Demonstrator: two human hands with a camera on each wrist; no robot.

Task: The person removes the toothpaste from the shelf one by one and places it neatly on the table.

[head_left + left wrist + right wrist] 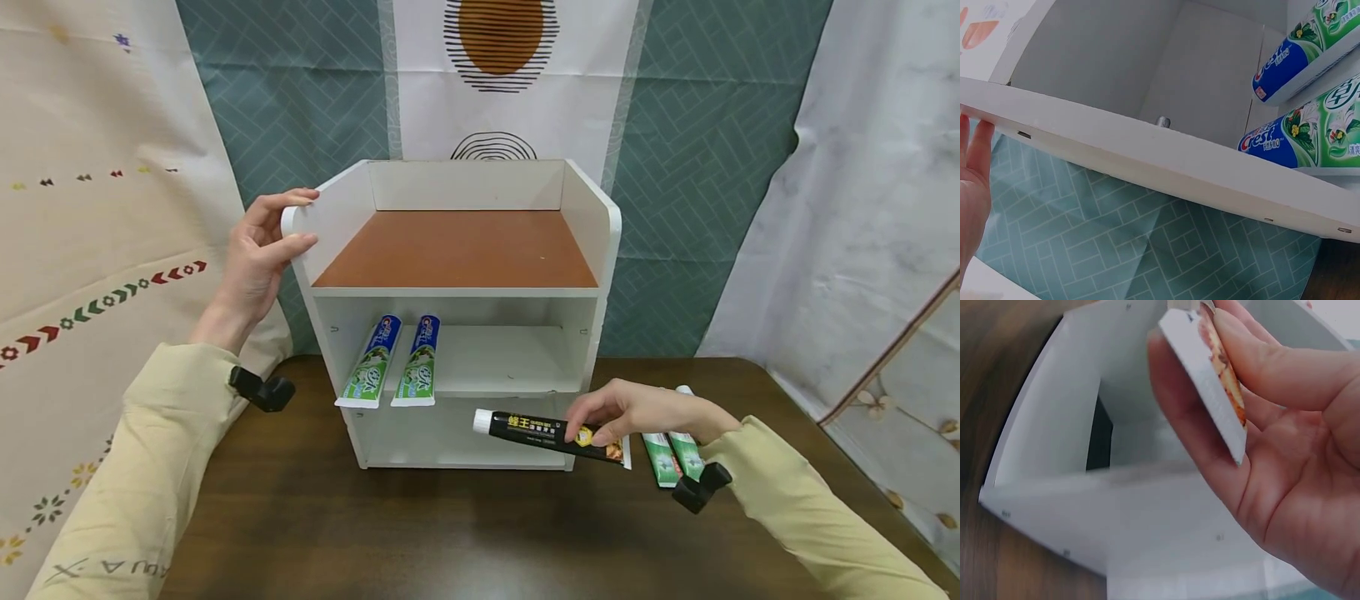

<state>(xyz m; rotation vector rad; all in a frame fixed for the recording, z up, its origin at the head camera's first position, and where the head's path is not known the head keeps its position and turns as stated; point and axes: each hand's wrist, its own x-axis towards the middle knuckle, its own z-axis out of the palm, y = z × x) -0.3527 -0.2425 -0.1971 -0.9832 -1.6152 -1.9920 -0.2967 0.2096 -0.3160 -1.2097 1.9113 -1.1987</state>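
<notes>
With thumb and fingers, my left hand (251,258) grips the front edge of the left side panel of a white shelf unit (600,233). Two blue-and-green Crest toothpaste tubes (371,364) lie side by side on its middle shelf, flat ends jutting past the front edge. My right hand (637,411) pinches a black toothpaste tube (521,427) with a white cap, held nearly level before the lower compartment, cap pointing left. Its flat crimped end (1207,387) faces the camera in the right wrist view. Some fingers of the left hand are hidden behind the panel.
Green-and-white toothpaste tubes (662,461) lie on the dark wooden table (390,542) beneath the right wrist, partly covered by it. The unit has a brown top surface (457,250) between raised sides. Patterned cloths (300,92) hang behind and at both sides.
</notes>
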